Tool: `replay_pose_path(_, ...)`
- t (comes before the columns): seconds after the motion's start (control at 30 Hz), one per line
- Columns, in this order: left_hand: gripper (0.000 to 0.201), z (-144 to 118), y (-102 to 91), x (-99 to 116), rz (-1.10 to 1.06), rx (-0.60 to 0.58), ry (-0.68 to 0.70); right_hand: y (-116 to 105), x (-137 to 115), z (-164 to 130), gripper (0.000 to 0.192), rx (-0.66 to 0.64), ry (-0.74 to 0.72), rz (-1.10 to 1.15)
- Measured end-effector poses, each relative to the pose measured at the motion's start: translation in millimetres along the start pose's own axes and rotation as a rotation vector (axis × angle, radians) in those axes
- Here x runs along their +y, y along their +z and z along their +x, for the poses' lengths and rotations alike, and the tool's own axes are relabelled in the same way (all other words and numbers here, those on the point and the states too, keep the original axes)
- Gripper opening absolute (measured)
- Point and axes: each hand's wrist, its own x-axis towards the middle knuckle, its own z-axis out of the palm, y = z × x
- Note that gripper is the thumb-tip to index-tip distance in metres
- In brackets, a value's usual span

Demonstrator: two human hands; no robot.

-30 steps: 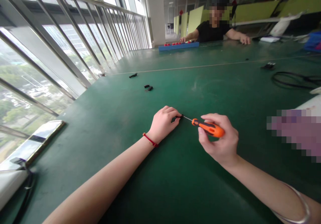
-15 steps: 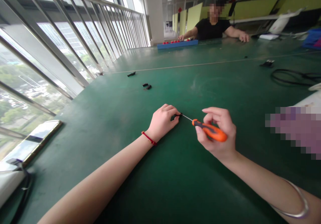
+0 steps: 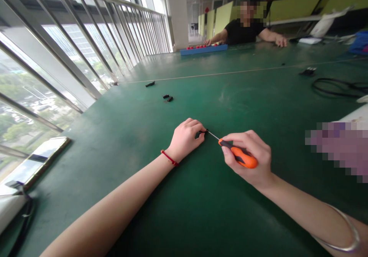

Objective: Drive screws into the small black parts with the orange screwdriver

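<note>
My left hand rests on the green tabletop, thumb and fingers pinched on a small black part. Fingers cover most of that part, so its exact kind is hidden. In my right hand is a screwdriver with an orange and dark grey handle. Thumb and index finger close around the front of the handle. Its thin metal shaft points left, and the tip meets the black part at my left fingertips.
Small black pieces and another black piece lie beyond my left hand. A phone is at the left edge, a black cable at right. Across the table sits a person behind a blue tray.
My right index finger has come down from a raised position onto the screwdriver handle. The handle has tilted slightly. My left hand keeps its pinch in nearly the same place.
</note>
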Motion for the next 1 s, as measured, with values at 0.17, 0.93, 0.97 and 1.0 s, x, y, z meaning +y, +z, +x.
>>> replay_pose_path(0.17,0.010,-0.2,-0.7,0.3,-0.008,-0.003,0.002,1.4,0.8,-1.8,0.037,0.084,0.057,0.023)
replay_pose_path(0.93,0.010,1.3,0.3,-0.5,0.011,-0.019,-0.008,1.7,2.2,-2.9,0.032,0.011,0.017,0.005)
replay_pose_path(0.97,0.010,1.3,0.4,-0.5,0.011,-0.020,-0.008,1.5,1.8,-2.7,0.026,-0.006,-0.003,-0.009)
replay_pose_path(1.0,0.010,1.4,0.4,-0.5,0.011,-0.019,-0.010,1.5,1.5,-2.6,0.023,-0.005,-0.021,-0.012)
